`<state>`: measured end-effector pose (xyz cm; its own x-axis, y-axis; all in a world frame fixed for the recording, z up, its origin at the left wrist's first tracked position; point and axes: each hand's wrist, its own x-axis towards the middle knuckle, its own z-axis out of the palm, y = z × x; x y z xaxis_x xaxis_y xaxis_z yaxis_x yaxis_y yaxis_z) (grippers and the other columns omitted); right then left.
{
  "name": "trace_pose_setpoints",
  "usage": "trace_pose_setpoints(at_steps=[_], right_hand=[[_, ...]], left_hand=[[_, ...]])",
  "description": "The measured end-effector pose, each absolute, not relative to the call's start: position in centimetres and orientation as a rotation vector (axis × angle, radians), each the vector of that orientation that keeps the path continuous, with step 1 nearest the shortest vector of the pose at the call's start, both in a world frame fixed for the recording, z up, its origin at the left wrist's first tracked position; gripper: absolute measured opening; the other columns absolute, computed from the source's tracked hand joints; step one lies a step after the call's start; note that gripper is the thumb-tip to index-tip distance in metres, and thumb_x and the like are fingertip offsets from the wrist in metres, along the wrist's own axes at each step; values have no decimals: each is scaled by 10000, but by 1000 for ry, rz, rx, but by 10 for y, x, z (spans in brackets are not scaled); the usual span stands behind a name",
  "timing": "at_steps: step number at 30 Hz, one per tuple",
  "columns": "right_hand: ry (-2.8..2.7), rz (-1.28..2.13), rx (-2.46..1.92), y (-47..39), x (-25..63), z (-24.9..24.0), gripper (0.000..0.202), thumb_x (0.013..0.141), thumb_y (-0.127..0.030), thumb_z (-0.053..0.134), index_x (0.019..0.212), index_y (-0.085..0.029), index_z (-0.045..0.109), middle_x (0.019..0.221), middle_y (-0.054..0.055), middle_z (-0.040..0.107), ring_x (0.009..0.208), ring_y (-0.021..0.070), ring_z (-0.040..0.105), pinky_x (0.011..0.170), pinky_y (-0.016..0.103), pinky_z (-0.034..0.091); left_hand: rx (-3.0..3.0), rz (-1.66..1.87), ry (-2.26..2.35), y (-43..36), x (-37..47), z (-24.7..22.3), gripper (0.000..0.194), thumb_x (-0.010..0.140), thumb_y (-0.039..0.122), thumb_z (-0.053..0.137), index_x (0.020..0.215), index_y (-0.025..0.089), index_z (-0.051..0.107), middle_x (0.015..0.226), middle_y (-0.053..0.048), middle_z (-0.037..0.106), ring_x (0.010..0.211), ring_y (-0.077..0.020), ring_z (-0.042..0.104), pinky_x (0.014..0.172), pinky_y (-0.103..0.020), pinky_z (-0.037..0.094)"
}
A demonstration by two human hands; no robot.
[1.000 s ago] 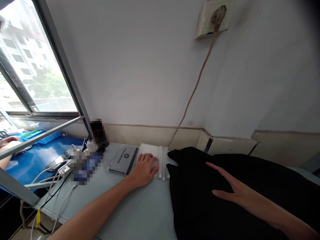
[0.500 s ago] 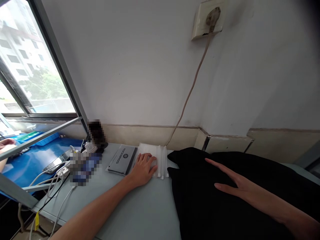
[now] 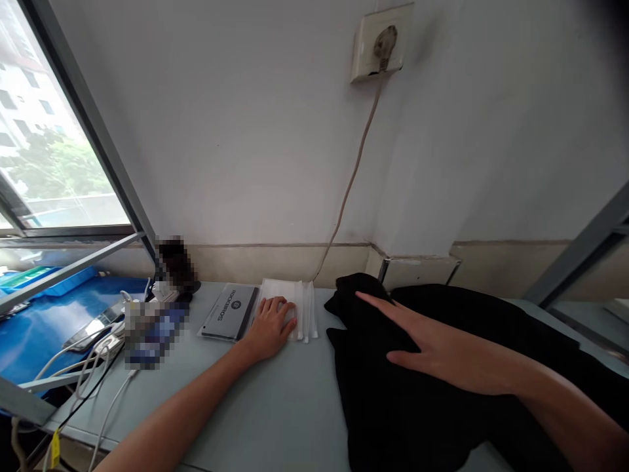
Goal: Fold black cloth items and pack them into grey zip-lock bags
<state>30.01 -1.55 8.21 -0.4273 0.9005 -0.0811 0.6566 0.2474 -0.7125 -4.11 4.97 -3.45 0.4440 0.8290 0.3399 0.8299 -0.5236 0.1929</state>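
My left hand (image 3: pixel 270 329) rests palm down on a small stack of clear plastic bags (image 3: pixel 307 311), its fingers apart. Just left of it lies a grey ROCKBROS package (image 3: pixel 230 313) in clear wrapping. My right hand (image 3: pixel 417 334) is over the black cloth (image 3: pixel 383 419), with fingers stretched out and the thumb apart. The cloth is spread over the right part of the grey table (image 3: pixel 275 419); whether the hand presses on it is hard to tell.
A blurred-out device (image 3: pixel 157 334) with white cables lies at the left, beside a power strip (image 3: pixel 111 344). Behind the metal frame is a blue surface (image 3: pixel 111 295) with a blue tray (image 3: pixel 73 280). A cord (image 3: pixel 358 157) hangs from the wall socket (image 3: pixel 381 42).
The view has shifted right. My right hand has moved left and farther over the black cloth, whose near right part has shifted. My left hand stays on the bags. The other person's hand has left view.
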Motion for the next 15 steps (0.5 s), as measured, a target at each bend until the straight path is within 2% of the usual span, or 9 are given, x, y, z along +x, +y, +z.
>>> trace_pose_setpoints(at_steps=[4,7,9,12,15], right_hand=[[-2375,1112,-1290,-41,273,110,924,878,-422,736,1630,-482,202,1700,-92,266,1503,370,389,1192,545,397],[-2392,1099,-1120,-46,283,129,890,896,-428,738,1634,-443,242,1687,-78,335,1519,358,365,1226,533,336],[-2329,1023,-1113,-40,311,134,890,897,-457,742,1636,-437,247,1696,-85,328,1547,337,310,1255,484,279],[-2145,872,-1300,-24,376,125,904,884,-483,744,1633,-465,238,1726,-106,244,1575,312,236,1251,394,261],[-1919,804,-1568,-9,443,94,874,867,-531,720,1623,-456,289,1722,-67,271,1565,292,271,1209,322,293]], left_hand=[[-2655,-622,-1487,53,-42,-36,352,1066,347,454,1387,232,540,1362,-121,555,1300,-310,504,1170,-556,355],[-2658,-632,-1454,54,-43,-36,338,1047,294,453,1362,227,556,1355,-131,556,1285,-319,508,1145,-559,381],[-2677,-634,-1433,55,-43,-35,332,1035,271,452,1343,234,570,1350,-134,558,1286,-324,506,1127,-557,399],[-2689,-631,-1451,54,-43,-34,345,1055,321,433,1365,243,562,1359,-125,558,1293,-318,504,1131,-555,396],[-2687,-632,-1480,54,-42,-34,359,1073,363,411,1377,241,559,1370,-119,558,1299,-308,500,1137,-541,393]])
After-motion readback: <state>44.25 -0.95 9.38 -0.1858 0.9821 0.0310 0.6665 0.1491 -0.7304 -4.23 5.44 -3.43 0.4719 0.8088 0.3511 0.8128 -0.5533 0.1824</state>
